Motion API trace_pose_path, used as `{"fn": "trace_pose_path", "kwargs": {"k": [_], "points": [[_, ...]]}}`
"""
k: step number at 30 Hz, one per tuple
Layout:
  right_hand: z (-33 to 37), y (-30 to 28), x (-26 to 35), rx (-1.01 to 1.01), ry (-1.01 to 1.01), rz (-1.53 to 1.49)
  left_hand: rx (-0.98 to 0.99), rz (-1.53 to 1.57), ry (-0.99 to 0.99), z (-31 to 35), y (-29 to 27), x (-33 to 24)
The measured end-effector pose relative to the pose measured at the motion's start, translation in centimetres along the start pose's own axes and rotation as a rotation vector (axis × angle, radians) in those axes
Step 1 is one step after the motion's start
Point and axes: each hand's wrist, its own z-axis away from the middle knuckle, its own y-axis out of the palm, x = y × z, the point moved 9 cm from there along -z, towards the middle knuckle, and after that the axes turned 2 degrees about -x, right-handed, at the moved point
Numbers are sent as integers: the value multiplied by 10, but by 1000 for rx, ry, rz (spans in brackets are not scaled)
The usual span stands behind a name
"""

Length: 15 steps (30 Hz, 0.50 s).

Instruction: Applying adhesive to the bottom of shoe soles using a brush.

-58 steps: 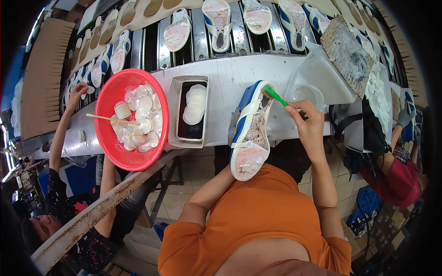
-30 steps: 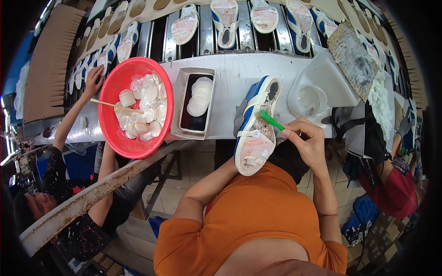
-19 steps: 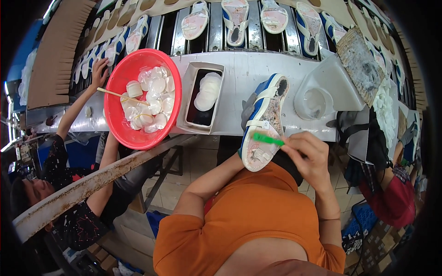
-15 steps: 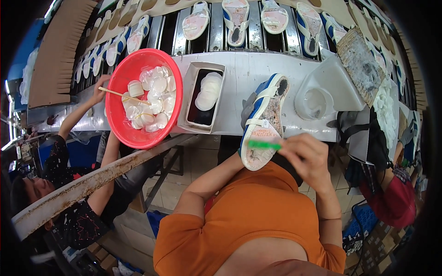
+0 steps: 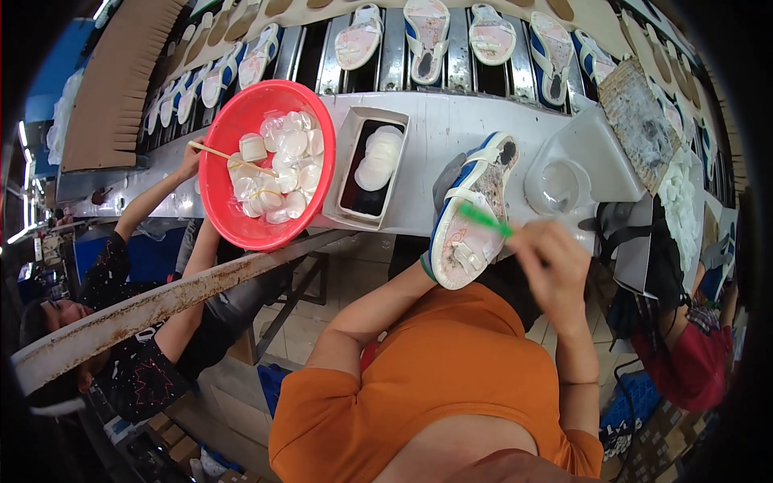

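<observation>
A white and blue sandal (image 5: 475,211) is held tilted over the table's near edge, its insole side up. My left hand (image 5: 441,185), in what looks like a grey glove, grips it from below; most of that hand is hidden behind the sandal. The upper face of the sole has a rough dark area toward the far end and a pale, pinkish area nearer me. My right hand (image 5: 555,262) is closed on a green-handled brush (image 5: 485,219), held over the middle of the sandal near its lower strap. The brush and fingers are slightly blurred.
A red basin (image 5: 328,181) of clear round pieces stands left, beside a box (image 5: 396,181) with white discs. At right are a translucent container (image 5: 555,187) and a crusted board (image 5: 640,121). Sandals (image 5: 427,36) line the rollers beyond. A co-worker's hand (image 5: 190,159) holds a stick.
My right hand has moved the brush from the near end of the sandal up toward its middle. The sandal has tipped slightly, and the whole view has shifted a little.
</observation>
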Motion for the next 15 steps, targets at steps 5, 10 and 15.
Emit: {"fn": "trace_pose_path", "kwargs": {"k": [5,10,15], "points": [[1,15,48,201,-196,-56,-520,-476,147,47,-117,-29],[-18,-3,24,-15,-30,-45,-476,-1010,209,26,-87,-41],[-27,-7,27,-16,-49,-186,-413,-1535,285,7,-43,-63]]}}
